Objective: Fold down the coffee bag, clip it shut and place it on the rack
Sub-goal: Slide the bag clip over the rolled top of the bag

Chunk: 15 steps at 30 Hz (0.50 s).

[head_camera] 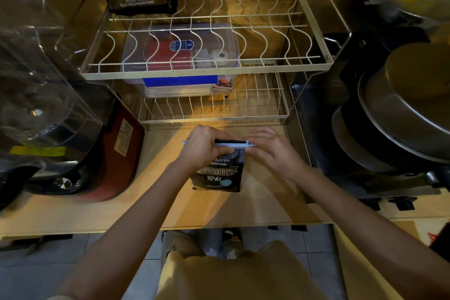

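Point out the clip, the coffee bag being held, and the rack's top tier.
clip (pixel 231 145), head view, middle of the bar.
coffee bag (pixel 218 176), head view, printed front.
rack (pixel 207 73), head view, top tier's front rail.

bare forearms, left hand (pixel 203 146), right hand (pixel 274 151), tan short-sleeved shirt, tan trousers, dark sandals

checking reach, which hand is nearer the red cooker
Left. The left hand grips the bag's clip end on the side toward the red cooker; the right hand is farther away.
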### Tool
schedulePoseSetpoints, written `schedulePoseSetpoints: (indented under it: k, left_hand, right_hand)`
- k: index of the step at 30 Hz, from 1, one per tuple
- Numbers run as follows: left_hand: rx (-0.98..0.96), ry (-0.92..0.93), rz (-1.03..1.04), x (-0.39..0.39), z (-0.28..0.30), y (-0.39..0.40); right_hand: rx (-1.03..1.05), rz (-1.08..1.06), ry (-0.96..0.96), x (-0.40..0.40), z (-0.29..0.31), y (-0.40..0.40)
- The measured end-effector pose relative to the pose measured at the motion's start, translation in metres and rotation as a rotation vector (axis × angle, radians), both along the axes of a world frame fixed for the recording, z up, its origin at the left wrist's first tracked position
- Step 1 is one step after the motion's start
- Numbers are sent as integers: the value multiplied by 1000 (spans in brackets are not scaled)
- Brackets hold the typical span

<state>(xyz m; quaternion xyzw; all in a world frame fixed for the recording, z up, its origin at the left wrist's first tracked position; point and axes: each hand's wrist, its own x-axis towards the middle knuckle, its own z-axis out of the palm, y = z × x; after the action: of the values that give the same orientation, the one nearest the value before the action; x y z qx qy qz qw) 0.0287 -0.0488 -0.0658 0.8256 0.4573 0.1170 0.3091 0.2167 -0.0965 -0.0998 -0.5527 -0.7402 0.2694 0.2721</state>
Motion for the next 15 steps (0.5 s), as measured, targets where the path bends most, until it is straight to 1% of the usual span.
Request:
schedulePoseSetpoints:
  k: [4,8,13,14,15]
  left_hand:
    - [8,-38,54,1,1,-2]
    - [-4,-34,48,1,0,-1]
    - [53,4,33,3,-4,-1]
    - [80,19,22,4,-4,-1]
    - [101,29,16,4,-4,-1]
  right_hand:
    - [129,-209,86,-13,-8,-8]
    - [200,-280,101,-19,-15,-14]
    - [86,-281,130,-18,-18,-14]
    - [-3,-292,154,-18,-22,-16]
    - [-136,-293,216,-18,-24,-18]
